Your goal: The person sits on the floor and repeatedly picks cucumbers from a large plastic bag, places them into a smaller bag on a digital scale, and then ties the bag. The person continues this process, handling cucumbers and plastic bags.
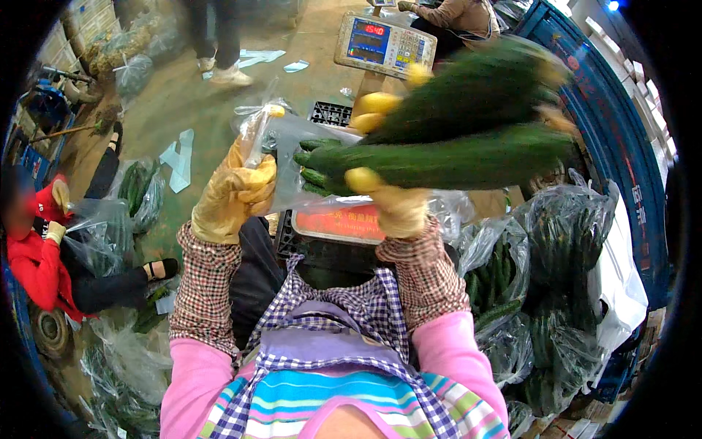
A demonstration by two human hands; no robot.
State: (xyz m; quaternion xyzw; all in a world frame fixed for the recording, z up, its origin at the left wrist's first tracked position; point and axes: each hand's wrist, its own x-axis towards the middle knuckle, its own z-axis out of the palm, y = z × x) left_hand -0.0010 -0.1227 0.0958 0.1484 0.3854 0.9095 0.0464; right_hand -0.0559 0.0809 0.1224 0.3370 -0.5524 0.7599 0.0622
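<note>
My left hand (236, 192), in a yellowish glove, is closed on the edge of a clear plastic bag (293, 148). Several cucumbers lie in or behind that bag. My right hand (392, 200), gloved too, grips a bunch of large cucumbers (449, 159) at their left end, with yellow fingertips showing above and below; the bunch is blurred by motion. Beneath the cucumbers is a scale with a red plate (337, 222), partly hidden. Its display panel (385, 44) with lit red digits stands behind them.
Bags of cucumbers (496, 269) stand at my right, beside a blue metal side panel (614, 148). On the left a person in red (38, 258) holds a plastic bag, near more bagged cucumbers (134, 186). A black crate (330, 113) lies beyond. Other people are at the top.
</note>
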